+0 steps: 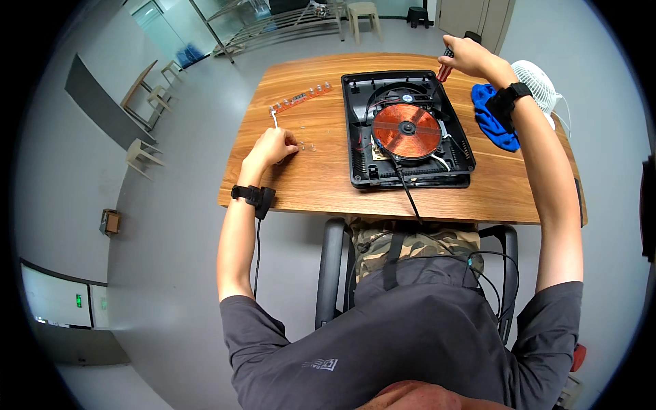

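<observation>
Pinching a screwdriver (445, 66) in right fingers (459, 57), tip angling down into the cooker (406, 130) by its far right corner. Curling left fingers (287, 145) loosely on the bench (321, 178), near small screws (307, 146). Lying beside: blue cloth (493, 119), LED strip (301, 98).

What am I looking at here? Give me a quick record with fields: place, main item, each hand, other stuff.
place: wooden table, person seated at it
main item: opened black cooker base with copper coil and fan
right hand: holds a red-handled screwdriver at the base's far right corner
left hand: rests on the table by a small white part
other: orange strip board, blue cloth, white fan, black cord
</observation>
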`<action>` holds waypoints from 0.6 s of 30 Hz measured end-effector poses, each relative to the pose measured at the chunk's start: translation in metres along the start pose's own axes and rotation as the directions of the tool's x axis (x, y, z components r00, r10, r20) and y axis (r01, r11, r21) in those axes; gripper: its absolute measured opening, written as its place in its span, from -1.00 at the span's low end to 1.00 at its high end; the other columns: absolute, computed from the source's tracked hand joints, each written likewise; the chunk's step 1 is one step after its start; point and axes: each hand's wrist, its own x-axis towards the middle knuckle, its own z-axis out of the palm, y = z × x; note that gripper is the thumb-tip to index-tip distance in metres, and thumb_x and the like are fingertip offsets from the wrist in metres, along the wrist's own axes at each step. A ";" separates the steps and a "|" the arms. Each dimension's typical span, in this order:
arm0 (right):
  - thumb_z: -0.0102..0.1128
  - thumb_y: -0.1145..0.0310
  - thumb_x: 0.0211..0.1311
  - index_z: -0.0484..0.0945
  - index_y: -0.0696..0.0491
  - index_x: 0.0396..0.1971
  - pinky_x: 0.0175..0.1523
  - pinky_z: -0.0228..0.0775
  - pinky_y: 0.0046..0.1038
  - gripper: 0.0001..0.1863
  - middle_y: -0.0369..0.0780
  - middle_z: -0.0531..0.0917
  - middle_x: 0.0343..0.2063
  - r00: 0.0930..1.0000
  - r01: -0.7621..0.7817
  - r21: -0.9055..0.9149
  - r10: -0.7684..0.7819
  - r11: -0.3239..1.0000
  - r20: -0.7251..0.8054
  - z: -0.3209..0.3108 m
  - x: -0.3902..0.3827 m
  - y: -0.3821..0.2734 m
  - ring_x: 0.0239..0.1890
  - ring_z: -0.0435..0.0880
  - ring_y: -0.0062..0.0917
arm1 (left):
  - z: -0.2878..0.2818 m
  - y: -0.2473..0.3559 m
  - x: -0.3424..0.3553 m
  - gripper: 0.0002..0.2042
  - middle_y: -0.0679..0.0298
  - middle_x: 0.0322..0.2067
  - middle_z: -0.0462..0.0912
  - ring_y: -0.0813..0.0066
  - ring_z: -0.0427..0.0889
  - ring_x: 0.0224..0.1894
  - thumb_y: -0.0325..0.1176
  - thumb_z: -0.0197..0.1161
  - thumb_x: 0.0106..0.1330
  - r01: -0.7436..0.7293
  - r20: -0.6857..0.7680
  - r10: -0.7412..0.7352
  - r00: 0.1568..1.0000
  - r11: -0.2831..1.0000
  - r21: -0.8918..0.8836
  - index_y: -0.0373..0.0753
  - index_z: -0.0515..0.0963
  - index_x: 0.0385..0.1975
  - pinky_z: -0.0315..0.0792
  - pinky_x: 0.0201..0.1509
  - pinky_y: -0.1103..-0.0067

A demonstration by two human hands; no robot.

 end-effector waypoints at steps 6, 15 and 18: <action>0.23 0.07 0.32 0.47 0.19 -0.05 0.01 0.50 -0.12 -0.53 0.08 0.69 -0.20 1.000 -0.013 -0.031 0.014 0.999 0.014 -0.001 0.001 0.000 -0.09 0.66 0.02 | 0.018 0.000 0.006 -0.83 0.04 -0.34 0.75 0.12 0.74 -0.24 -0.41 0.40 0.16 -0.086 -0.105 0.094 0.990 0.994 0.072 -0.32 0.70 -0.29 0.59 -0.10 0.36; 0.22 0.06 0.33 0.45 0.22 -0.09 -0.01 0.49 -0.11 -0.52 0.10 0.69 -0.24 1.000 -0.007 0.005 0.006 1.000 0.019 0.002 0.002 0.009 -0.10 0.65 0.04 | 0.027 0.000 0.008 -0.85 -0.06 -0.29 0.71 -0.01 0.70 -0.15 -0.46 0.35 0.12 -0.045 -0.155 0.048 0.987 0.999 0.021 -0.32 0.69 -0.31 0.57 -0.05 0.28; 0.23 0.06 0.33 0.46 0.22 -0.11 -0.01 0.49 -0.11 -0.53 0.09 0.69 -0.25 0.999 -0.017 -0.021 0.018 1.000 0.033 -0.002 0.001 -0.001 -0.09 0.65 0.03 | 0.027 0.002 0.008 -0.84 -0.05 -0.32 0.71 -0.01 0.71 -0.18 -0.46 0.36 0.09 -0.040 -0.165 0.037 0.986 0.999 -0.013 -0.33 0.70 -0.32 0.58 -0.05 0.29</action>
